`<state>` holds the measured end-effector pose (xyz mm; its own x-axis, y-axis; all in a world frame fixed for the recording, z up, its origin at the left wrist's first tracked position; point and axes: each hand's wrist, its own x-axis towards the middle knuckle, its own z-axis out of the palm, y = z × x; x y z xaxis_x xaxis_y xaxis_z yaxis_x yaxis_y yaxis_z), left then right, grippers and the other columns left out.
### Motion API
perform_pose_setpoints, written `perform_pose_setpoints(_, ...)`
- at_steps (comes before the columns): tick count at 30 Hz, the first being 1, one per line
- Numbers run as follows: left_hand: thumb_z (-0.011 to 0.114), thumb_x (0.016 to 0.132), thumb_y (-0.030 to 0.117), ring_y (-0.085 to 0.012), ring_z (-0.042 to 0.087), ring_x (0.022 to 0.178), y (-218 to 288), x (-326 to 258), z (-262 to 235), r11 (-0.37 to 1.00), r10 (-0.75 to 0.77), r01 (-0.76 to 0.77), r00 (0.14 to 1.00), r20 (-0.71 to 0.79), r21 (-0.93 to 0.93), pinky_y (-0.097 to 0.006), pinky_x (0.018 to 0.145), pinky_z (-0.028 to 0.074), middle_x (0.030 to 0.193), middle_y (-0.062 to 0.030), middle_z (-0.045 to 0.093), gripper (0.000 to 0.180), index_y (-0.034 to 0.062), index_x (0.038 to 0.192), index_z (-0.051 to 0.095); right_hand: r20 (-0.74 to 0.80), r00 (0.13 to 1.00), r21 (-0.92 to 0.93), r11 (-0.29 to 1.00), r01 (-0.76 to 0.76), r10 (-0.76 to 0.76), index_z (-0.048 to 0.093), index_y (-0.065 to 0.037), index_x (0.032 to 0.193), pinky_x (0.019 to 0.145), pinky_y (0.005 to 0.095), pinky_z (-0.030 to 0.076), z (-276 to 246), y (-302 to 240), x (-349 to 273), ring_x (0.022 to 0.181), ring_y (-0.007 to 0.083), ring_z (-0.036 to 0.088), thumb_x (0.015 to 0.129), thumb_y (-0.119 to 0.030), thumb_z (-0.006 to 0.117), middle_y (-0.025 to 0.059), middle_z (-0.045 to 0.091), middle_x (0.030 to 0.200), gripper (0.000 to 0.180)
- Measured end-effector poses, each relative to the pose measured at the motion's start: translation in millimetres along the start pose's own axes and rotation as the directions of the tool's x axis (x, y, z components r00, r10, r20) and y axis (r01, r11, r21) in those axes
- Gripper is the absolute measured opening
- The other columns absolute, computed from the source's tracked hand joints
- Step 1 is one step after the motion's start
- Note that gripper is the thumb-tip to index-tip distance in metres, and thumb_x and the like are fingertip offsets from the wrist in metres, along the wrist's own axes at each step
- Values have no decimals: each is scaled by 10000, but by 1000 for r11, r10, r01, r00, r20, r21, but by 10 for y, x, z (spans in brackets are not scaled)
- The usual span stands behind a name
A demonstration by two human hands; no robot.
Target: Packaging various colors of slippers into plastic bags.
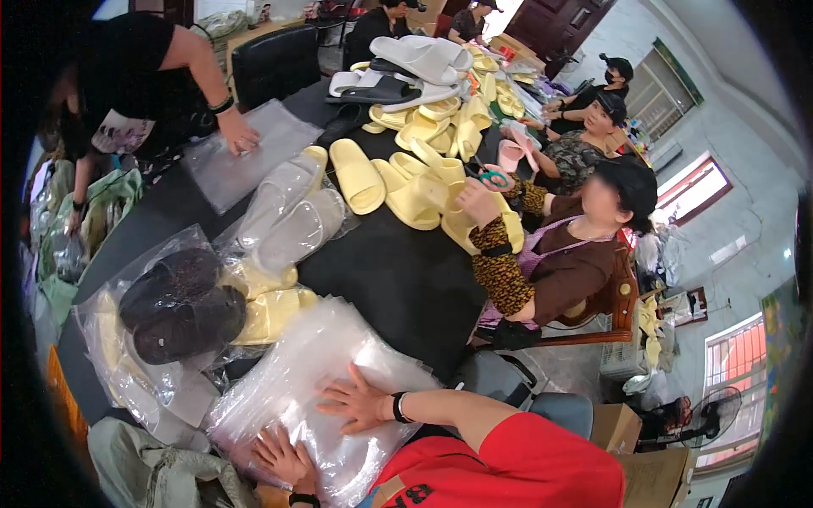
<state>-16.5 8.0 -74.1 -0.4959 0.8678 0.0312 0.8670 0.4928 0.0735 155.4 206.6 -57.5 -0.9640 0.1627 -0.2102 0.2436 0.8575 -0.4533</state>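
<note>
A thick stack of clear plastic bags [326,334] lies at the near edge of the black table [398,271]. Flat on it rests my right hand [357,401], fingers spread. Lower and to the left, my left hand [285,457] presses on the same stack, its fingers also apart. Neither hand grips anything. Just beyond the stack are bagged yellow slippers [275,315], and to the left bagged black slippers [178,305]. Bagged white-grey slippers [296,224] lie farther back.
Loose yellow slippers [360,176] and a pile of grey and white slippers [419,63] cover the far side. A co-worker at right holds green-handled scissors [494,177]. Another person's hand [237,134] lies on more clear bags. A white sack [140,466] stands at lower left.
</note>
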Motion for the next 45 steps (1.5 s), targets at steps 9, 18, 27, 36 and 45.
perform_pose_setpoints(9, 368, 882, 382, -442, 228, 1267, -21, -51, -25, 1000, 1, -1, 1000, -22, -26, -601, 1036, 115, 1416, -185, 266, 502, 136, 1317, 410, 55, 998, -65, 997, -30, 33, 253, -220, 1406, 962, 688, -74, -38, -77, -5, 1347, 287, 162, 804, -592, 404, 94, 182, 1468, 723)
perform_pose_setpoints(18, 551, 760, 332, -448, 332, 1193, 24, 69, -49, 991, 8, -22, 995, -100, -132, -597, 1025, 162, 1324, -194, 395, 502, 168, 1232, 505, 24, 999, -112, 994, -22, 24, 313, -226, 1379, 931, 728, -25, 4, 21, 2, 1335, 306, 163, 785, -600, 438, 93, 220, 1449, 713)
perform_pose_setpoints(27, 531, 812, 367, -422, 278, 1246, -3, 43, -250, 990, -14, 0, 996, -91, -144, -571, 1027, 160, 1384, -172, 321, 509, 181, 1278, 451, -74, 997, -130, 991, 12, -22, 330, -229, 1370, 929, 719, -65, 21, 20, 2, 1343, 329, 130, 771, -611, 466, 110, 207, 1454, 724)
perform_pose_setpoints(36, 617, 772, 267, -379, 213, 1298, 61, -33, -751, 880, -248, 230, 969, 12, -416, -555, 1015, 179, 1420, -163, 242, 531, 184, 1266, 443, -273, 815, 816, 572, -85, 511, 499, -24, 1219, 919, 341, 408, -780, 719, -726, 1100, 231, 520, 806, -190, 634, 139, 535, 1216, 465)
perform_pose_setpoints(45, 645, 763, 339, -364, 261, 1271, -326, -835, -208, 233, -635, 540, 715, 294, -809, -389, 1055, 209, 1382, -234, 250, 855, -7, 1380, 165, 299, 686, 883, 80, -463, 663, 270, -126, 1388, 939, 453, 336, -577, 914, -1295, 1212, 279, 388, 846, -538, 479, 114, 368, 1362, 711)
